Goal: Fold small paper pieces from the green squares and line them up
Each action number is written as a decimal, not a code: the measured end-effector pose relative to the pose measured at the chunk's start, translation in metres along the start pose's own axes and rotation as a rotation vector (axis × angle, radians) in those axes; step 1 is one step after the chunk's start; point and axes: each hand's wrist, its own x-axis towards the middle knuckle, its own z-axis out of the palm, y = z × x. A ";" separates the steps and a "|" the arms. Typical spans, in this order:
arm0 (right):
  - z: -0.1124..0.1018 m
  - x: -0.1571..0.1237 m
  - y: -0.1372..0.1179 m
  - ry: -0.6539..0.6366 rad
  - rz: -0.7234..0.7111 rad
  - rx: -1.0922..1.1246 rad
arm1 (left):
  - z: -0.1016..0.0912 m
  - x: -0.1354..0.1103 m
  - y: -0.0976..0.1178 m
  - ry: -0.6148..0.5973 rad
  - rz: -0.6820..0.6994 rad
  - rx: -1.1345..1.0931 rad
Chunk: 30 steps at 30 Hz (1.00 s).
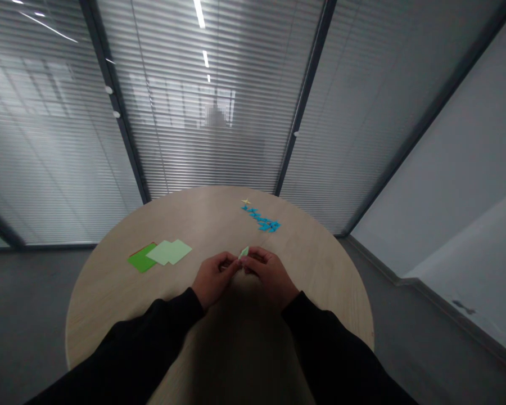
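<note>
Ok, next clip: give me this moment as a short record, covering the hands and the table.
Left hand: holding small pale green paper piece
Right hand: holding the same piece
Surface: round light wood table
Nearby: pale green paper sheets, green paper sheet, blue paper shapes in a row, small yellow paper star

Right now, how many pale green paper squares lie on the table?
2. One pale green square overlaps the other, left of the left hand, beside a darker green sheet. Others may hide underneath.

The person wears a black long-sleeved top (122, 343), its plain dark fabric reaching down to the wrists. Beyond the snug cuffs (186, 308), the left hand (214, 279) and right hand (270, 275) are bare.
</note>
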 end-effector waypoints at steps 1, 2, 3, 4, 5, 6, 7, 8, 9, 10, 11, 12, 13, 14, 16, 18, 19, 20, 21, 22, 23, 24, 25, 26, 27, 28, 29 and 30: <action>0.000 0.000 -0.001 -0.003 -0.019 -0.029 | 0.000 0.000 0.001 -0.009 0.007 0.002; -0.001 -0.001 -0.002 0.000 -0.034 -0.059 | 0.000 -0.001 0.001 -0.025 0.017 0.001; -0.001 -0.001 -0.003 0.010 -0.045 -0.087 | 0.000 -0.001 0.000 -0.046 0.030 -0.004; -0.001 -0.002 -0.004 0.020 -0.054 -0.109 | 0.000 0.000 0.000 -0.067 0.045 -0.012; -0.001 -0.002 -0.005 0.026 -0.059 -0.122 | 0.000 0.000 -0.001 -0.086 0.057 -0.019; -0.002 -0.003 -0.005 0.025 -0.059 -0.125 | -0.001 0.000 -0.002 -0.100 0.067 -0.021; -0.002 -0.003 -0.005 0.019 -0.058 -0.119 | -0.001 0.001 -0.002 -0.111 0.075 -0.018; -0.002 -0.003 -0.005 0.013 -0.054 -0.106 | -0.001 0.001 -0.002 -0.118 0.080 -0.013; -0.002 -0.002 -0.004 0.008 -0.045 -0.091 | 0.000 0.002 -0.001 -0.124 0.084 -0.010; -0.002 -0.002 -0.003 0.010 -0.036 -0.078 | 0.000 0.002 0.000 -0.129 0.083 -0.021; -0.002 -0.002 -0.002 0.017 -0.030 -0.067 | 0.001 0.002 0.001 -0.136 0.075 -0.046; -0.002 -0.001 -0.001 0.024 -0.026 -0.062 | 0.002 0.002 0.001 -0.142 0.062 -0.084; -0.002 -0.001 0.000 0.028 -0.024 -0.063 | 0.002 0.002 0.001 -0.147 0.043 -0.127; -0.002 0.000 0.001 0.029 -0.023 -0.065 | 0.003 0.002 0.001 -0.152 0.022 -0.169; -0.002 0.000 0.002 0.016 -0.021 -0.057 | 0.004 0.002 -0.002 -0.138 0.009 -0.189; -0.001 0.000 0.002 -0.010 -0.014 -0.027 | 0.003 0.002 -0.006 -0.111 0.019 -0.153; -0.001 0.000 0.002 -0.022 -0.013 -0.016 | 0.002 0.003 -0.007 -0.100 0.020 -0.137; -0.001 0.000 0.002 -0.029 -0.016 -0.019 | 0.001 0.003 -0.008 -0.094 0.022 -0.121; -0.001 0.000 0.002 -0.029 -0.022 -0.037 | 0.000 0.003 -0.008 -0.092 0.025 -0.106; -0.002 0.000 0.002 -0.020 -0.031 -0.065 | -0.001 0.004 -0.008 -0.095 0.029 -0.092; -0.003 0.000 0.001 -0.008 -0.040 -0.098 | -0.001 0.004 -0.006 -0.100 0.034 -0.077; -0.004 0.000 0.001 0.002 -0.051 -0.130 | -0.002 0.003 -0.005 -0.107 0.039 -0.063; -0.004 0.001 0.001 0.008 -0.061 -0.153 | -0.002 0.003 -0.003 -0.114 0.043 -0.054; -0.005 0.001 0.001 0.014 -0.072 -0.166 | -0.001 0.003 -0.002 -0.120 0.047 -0.052; -0.005 0.001 0.001 0.018 -0.083 -0.172 | -0.001 0.003 -0.001 -0.123 0.051 -0.056; -0.004 0.001 0.000 0.021 -0.092 -0.172 | -0.001 0.003 0.000 -0.123 0.051 -0.064; -0.004 0.001 0.000 0.023 -0.096 -0.164 | 0.000 0.004 0.000 -0.121 0.048 -0.076; -0.003 0.001 0.000 0.020 -0.093 -0.148 | 0.000 0.004 -0.001 -0.120 0.039 -0.096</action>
